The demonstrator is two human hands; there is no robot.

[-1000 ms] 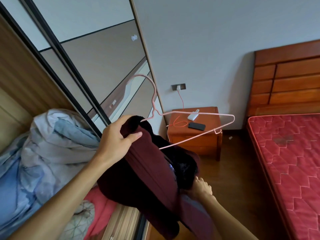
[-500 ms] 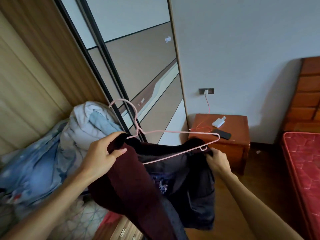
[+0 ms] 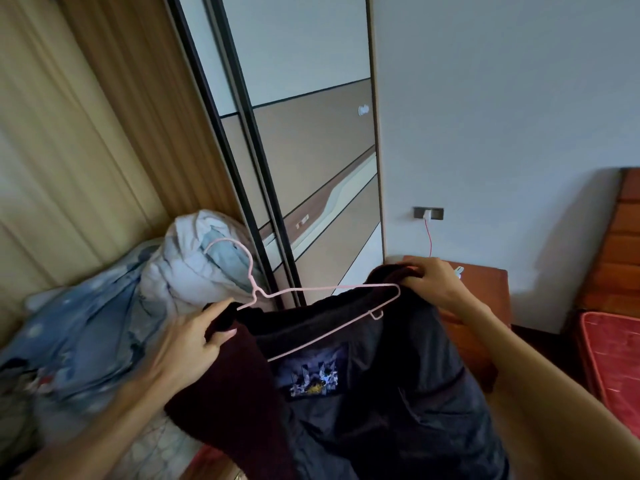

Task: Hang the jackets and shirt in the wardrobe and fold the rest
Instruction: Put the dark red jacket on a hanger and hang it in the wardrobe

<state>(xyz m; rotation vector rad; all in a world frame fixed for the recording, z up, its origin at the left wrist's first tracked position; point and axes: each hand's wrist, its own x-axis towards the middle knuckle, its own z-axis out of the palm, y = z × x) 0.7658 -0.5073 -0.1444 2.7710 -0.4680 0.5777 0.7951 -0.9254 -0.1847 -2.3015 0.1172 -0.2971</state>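
I hold a dark maroon jacket [image 3: 221, 403] with a dark lining and a printed inner label [image 3: 313, 374] spread open in front of me. A pink wire hanger [image 3: 311, 292] lies across its collar opening, hook pointing up and left. My left hand [image 3: 187, 344] grips the jacket's left shoulder by the hanger's neck. My right hand [image 3: 434, 282] grips the right shoulder over the hanger's right end. The wardrobe [image 3: 86, 140] stands open at the left, its sliding doors [image 3: 277, 150] behind the jacket.
A heap of blue and white bedding [image 3: 114, 306] fills the wardrobe shelf at the left. A wooden nightstand [image 3: 485, 299] stands against the wall behind my right hand, with a red cable [image 3: 429, 240] plugged into the socket. The red mattress [image 3: 613, 358] is at the far right.
My right hand has risen from the jacket's lower side to its right shoulder. The jacket is spread wider on the hanger, and my view has turned left toward the wardrobe.
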